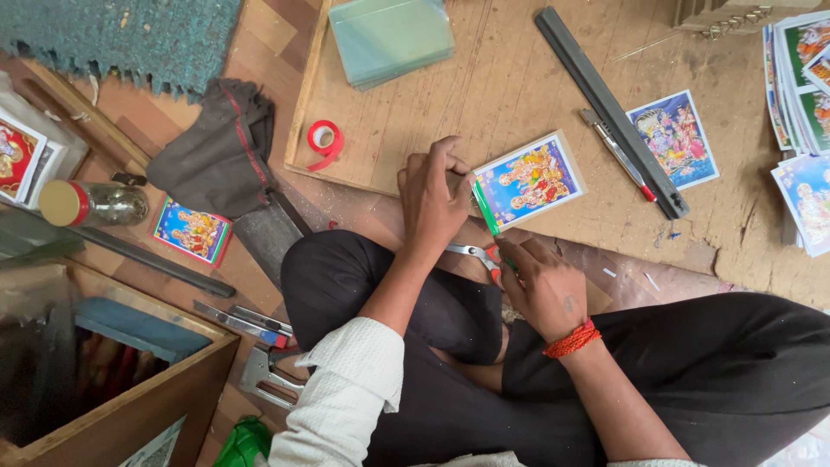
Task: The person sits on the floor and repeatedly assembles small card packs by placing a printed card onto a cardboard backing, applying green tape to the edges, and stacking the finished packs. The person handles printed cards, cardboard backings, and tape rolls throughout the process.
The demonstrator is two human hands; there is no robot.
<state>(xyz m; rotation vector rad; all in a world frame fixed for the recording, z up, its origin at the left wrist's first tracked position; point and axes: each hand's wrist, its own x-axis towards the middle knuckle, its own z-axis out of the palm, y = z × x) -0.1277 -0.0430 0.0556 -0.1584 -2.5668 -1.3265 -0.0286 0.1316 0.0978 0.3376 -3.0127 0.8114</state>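
Your left hand [435, 197] pins green tape [484, 207] along the picture card [530, 180] edge — right hand [546, 290] grips scissors [474, 252], strip uncut, other prints [674, 138] untaped.

Printed picture cards only — no screens or signs seen. One rectangular card [529, 180], white-bordered, blue and yellow, lies on the wooden board [484, 95], its near edge bound with green tape [485, 207]. A second card [674, 138], same colouring, lies right of the long dark bar [609, 108]. A stack of similar prints [800, 78] sits at the far right edge. A red-edged card [192, 230] lies on the floor left; another red print [15, 156] at far left — details too small to tell
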